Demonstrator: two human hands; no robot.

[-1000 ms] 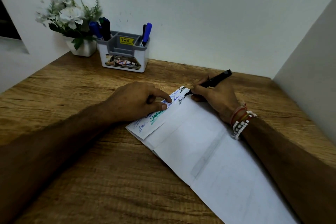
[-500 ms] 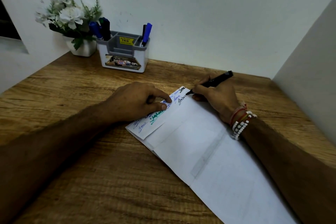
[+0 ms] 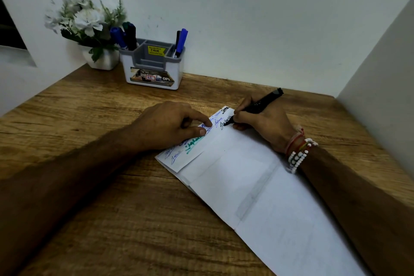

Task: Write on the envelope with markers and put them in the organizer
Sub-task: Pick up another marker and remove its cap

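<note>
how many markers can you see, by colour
blue markers: 2, left one and right one, in the organizer
black markers: 2, one in the right hand, a slim one in the organizer
dark greenish marker: 1, possibly two overlapping
total: 5, maybe 6

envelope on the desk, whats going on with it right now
A person is writing on the white envelope with a black marker held in the right hand, its tip on the flap near the far corner. The left hand presses the flap down on the wooden desk. The flap already carries blue, green and black writing. Other markers stand in the grey and white organizer at the back.
</note>
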